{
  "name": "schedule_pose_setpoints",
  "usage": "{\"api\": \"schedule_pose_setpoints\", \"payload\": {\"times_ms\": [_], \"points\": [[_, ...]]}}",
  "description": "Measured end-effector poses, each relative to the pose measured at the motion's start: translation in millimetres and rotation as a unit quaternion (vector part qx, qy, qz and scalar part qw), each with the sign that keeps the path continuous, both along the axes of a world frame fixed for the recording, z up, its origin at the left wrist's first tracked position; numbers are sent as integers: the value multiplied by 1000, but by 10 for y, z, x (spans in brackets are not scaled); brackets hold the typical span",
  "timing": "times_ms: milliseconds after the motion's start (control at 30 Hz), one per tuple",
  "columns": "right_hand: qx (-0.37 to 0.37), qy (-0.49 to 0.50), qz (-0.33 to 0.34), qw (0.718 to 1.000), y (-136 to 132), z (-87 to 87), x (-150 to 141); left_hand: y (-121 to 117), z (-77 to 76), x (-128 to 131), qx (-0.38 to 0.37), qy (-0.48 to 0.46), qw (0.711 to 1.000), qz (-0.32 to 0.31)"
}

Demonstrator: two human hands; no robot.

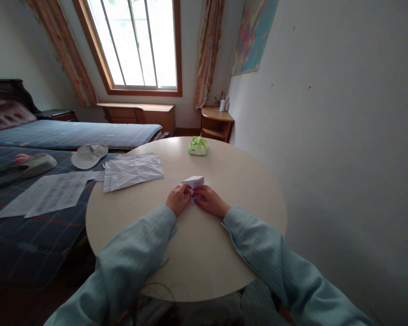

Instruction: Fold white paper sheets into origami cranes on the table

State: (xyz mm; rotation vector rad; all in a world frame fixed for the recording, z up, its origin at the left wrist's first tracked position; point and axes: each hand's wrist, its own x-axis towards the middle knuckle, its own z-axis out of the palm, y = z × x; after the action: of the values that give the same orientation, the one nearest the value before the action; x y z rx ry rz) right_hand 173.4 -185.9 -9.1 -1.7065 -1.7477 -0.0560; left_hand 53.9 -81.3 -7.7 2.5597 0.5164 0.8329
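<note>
A small piece of folded white paper (194, 180) is between my two hands, over the middle of the round cream table (224, 253). My left hand (179, 199) pinches its left side, thumb and fingers drawn together. From the right, my right hand (211, 200) grips the same paper, its fingers bent over the lower part. The upper part of the paper stands out beyond my fingertips as a pointed, creased shape. My fingers hide much of the lower part, though a narrow tip shows below them.
Creased white sheets (133, 172) lie at the table's left edge. A green tissue pack (197, 146) sits at the far side. On the bed (37, 240) to the left are printed sheets (56, 192) and a white cap (89, 156). A wall (343, 158) rises at right.
</note>
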Motion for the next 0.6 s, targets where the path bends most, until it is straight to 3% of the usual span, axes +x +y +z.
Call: {"api": "schedule_pose_setpoints", "payload": {"times_ms": [267,600], "points": [[-3,0,7,1000,-9,18,-7,6,-17,-2,24,34,999,-35],[14,40,31,999,5,-22,-6,24,6,-2,51,85,995,-27]]}}
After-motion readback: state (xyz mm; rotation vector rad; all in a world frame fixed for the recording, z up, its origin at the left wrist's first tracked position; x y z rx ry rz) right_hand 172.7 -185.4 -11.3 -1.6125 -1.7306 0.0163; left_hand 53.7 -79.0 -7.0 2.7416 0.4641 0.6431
